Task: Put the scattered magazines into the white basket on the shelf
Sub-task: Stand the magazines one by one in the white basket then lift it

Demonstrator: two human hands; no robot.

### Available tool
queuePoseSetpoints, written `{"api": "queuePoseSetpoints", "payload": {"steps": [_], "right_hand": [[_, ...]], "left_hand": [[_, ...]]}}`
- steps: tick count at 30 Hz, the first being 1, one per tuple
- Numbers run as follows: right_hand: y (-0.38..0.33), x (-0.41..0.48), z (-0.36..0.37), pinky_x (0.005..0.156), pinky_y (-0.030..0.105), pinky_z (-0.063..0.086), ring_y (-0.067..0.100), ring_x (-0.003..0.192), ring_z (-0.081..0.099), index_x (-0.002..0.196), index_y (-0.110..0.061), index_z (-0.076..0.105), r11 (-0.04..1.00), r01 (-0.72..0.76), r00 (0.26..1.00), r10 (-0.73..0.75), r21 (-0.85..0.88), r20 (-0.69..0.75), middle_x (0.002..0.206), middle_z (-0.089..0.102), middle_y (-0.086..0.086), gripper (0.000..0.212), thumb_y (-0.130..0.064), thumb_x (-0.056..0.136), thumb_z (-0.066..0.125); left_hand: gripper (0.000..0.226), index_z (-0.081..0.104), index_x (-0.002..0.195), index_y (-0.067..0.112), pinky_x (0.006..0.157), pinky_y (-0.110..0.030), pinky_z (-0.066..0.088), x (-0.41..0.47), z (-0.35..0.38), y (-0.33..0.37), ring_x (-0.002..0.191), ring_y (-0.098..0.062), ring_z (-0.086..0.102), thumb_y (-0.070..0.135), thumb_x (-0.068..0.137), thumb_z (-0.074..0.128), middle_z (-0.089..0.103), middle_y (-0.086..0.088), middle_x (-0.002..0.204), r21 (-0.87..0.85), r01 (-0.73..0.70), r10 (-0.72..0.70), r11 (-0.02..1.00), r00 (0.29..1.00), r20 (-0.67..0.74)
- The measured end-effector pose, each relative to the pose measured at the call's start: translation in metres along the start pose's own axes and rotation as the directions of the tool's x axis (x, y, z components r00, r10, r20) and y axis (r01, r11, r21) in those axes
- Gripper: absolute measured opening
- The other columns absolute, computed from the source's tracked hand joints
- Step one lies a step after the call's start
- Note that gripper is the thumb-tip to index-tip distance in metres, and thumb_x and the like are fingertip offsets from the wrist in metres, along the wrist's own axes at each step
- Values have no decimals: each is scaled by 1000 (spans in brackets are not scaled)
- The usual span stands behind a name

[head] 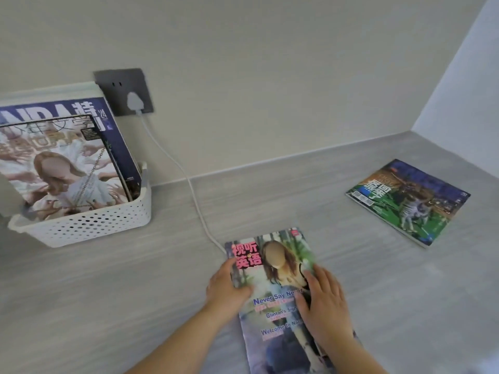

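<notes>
1. The basket (89, 225) is white and perforated. It stands on the grey shelf (108, 292), against the wall.
2. In the basket, two magazines lean upright. The front magazine (59, 168) has a blurred Chinese title. The blue magazine (118, 141) behind it shows large white letters, partly hidden, and "'24".
3. Right of the basket and nearer the viewer, a magazine (272, 282) lies flat. Its pink title reads "视听英语". Lower lines read "Never Say Ne…", "Clinton's Stor…" and "Welcome to Na…".
4. The left hand (225, 286) grips this magazine's left edge, thumb on the cover.
5. The right hand (324, 300) rests flat on the cover, fingers straight and slightly spread, holding nothing.
6. Far right of the basket, a green magazine (407, 201) lies flat. Its title is unreadable.
7. Just above the basket's right end is a grey socket (124, 90) with a plug (133, 101). Its cable (189, 182) runs to the gripped magazine's top corner.
</notes>
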State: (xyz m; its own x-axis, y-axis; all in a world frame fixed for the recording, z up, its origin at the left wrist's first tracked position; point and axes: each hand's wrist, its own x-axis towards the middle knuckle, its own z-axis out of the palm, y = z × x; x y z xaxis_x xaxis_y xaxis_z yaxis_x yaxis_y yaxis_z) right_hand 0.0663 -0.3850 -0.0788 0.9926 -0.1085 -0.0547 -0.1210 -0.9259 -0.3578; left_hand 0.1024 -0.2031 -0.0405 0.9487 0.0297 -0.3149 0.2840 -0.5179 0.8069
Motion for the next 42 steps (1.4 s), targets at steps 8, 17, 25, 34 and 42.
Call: {"api": "queuePoseSetpoints", "payload": {"steps": [8, 17, 25, 34, 42], "right_hand": [[5, 0, -2, 116, 30, 4, 14, 142, 7, 140, -24, 22, 997, 24, 999, -22, 67, -31, 153, 17, -6, 56, -43, 90, 38], [-21, 32, -23, 94, 39, 45, 26, 110, 56, 133, -14, 33, 650, -196, 973, 219, 734, 66, 126, 55, 8, 60, -20, 81, 63], [-109, 61, -48, 45, 5, 42, -10, 46, 55, 67, -21, 57, 537, -7, 1000, -6, 844, 12, 50, 66, -16, 42, 19, 76, 46], [-260, 93, -57, 63, 25, 50, -8, 53, 56, 69, -18, 64, 507, 244, 963, -226, 827, -146, 54, 67, -19, 29, 7, 77, 53], [-383, 125, -50, 65, 38, 50, 26, 67, 60, 69, -16, 60, 560, 423, 906, -262, 712, -333, 73, 68, 14, 16, -7, 81, 55]], "left_hand": [[45, 41, 124, 12, 54, -12, 37, -8, 21, 43, 78, -14, 53, -1, 82, 49, 63, -5, 102, -172, -93, 92, 981, 996, -12], [44, 59, 88, 19, 61, -1, 41, -19, -33, 47, 73, -5, 54, -19, 78, 40, 61, 8, 79, -279, -343, 288, 897, 932, -218], [48, 58, 80, 33, 57, 2, 40, -15, -124, 32, 65, 8, 58, -13, 80, 45, 62, 13, 76, -201, -440, 318, 875, 836, -447], [6, 67, 79, 1, 74, -42, 50, 1, -274, -5, 69, -20, 52, 3, 77, 62, 67, -22, 75, 4, -363, 260, 932, 661, -704], [23, 64, 99, -2, 47, 4, 37, 40, -385, -20, 42, 20, 49, -5, 76, 59, 61, -2, 87, -51, -466, 239, 883, 540, -807]]}}
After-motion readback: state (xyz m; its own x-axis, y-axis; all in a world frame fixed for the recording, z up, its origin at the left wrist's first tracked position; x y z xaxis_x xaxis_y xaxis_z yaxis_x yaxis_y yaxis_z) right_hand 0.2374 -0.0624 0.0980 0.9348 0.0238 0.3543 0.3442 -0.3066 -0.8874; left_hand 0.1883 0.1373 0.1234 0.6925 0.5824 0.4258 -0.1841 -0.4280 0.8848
